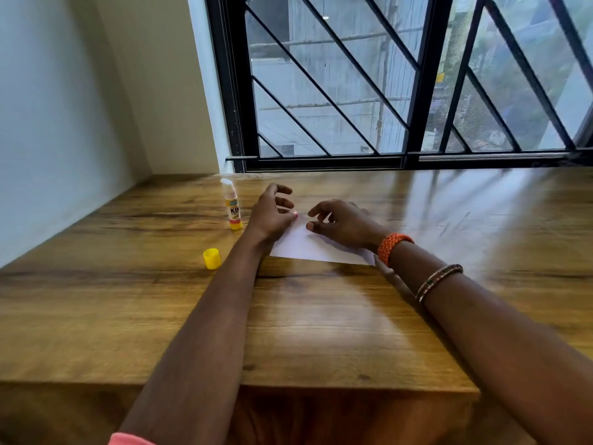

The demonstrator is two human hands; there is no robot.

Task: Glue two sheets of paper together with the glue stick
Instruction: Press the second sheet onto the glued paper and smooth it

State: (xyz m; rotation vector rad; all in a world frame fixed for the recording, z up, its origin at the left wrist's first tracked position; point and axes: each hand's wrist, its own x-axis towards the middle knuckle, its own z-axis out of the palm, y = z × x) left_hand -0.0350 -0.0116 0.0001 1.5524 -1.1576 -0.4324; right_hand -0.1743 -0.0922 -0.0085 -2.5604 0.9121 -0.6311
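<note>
White paper (316, 247) lies flat on the wooden table (321, 332); I cannot tell whether it is one sheet or two stacked. My left hand (272, 213) rests over its left part, fingers spread, thumb down on the paper. My right hand (340, 221) hovers over the paper's right part with curled, parted fingers, fingertips touching or nearly touching the sheet. The glue stick (231, 205) stands upright and uncapped just left of my left hand. Its yellow cap (212, 258) sits apart on the table, nearer to me.
A barred window (401, 85) runs along the table's far edge. White walls (80, 107) close the left side and back corner. The table's front edge (353, 388) lies close below my forearms.
</note>
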